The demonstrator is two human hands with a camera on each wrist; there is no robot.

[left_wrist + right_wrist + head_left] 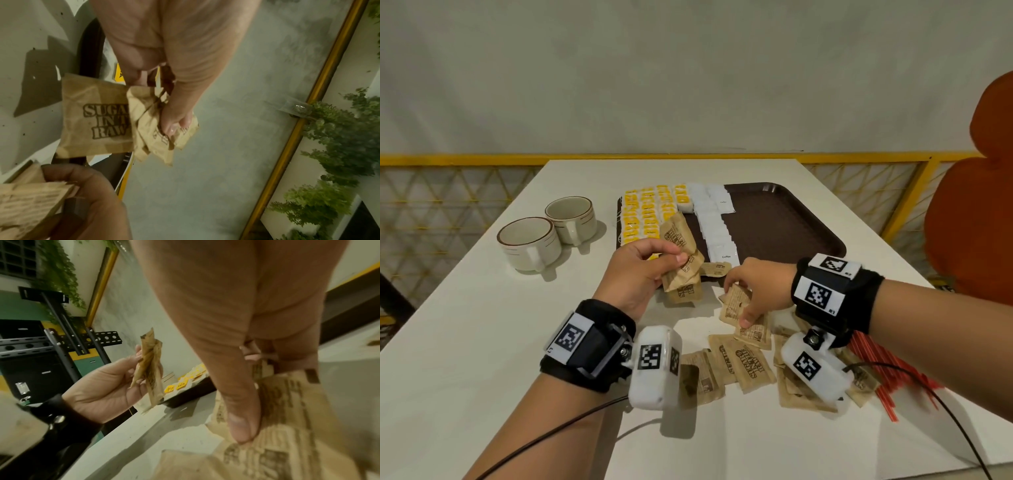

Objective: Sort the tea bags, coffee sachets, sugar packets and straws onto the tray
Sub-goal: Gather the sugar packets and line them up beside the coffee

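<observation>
Sugar packets [743, 363] are lying loose under and behind our right hand [756, 291] — we are pinching one off the pile, thumb pressing down. Our left hand [640, 270] is gripping a gathered stack [683, 270] at the tray's [791, 219] near edge. Next, we judge, the stack needs laying in a row beside the coffee sachets [714, 222].

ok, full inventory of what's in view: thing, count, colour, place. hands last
tray: one, dark brown, table centre
tea bags: many, yellow and white, rows on tray's left
coffee sachets: many, white, column beside the tea bags
sugar packets: many, brown, loose on table before the tray
straws: a bundle, red, table's right
cups: two, cream, left of tray
left hand: grips a bunch of sugar packets
right hand: picking a sugar packet off the table
</observation>
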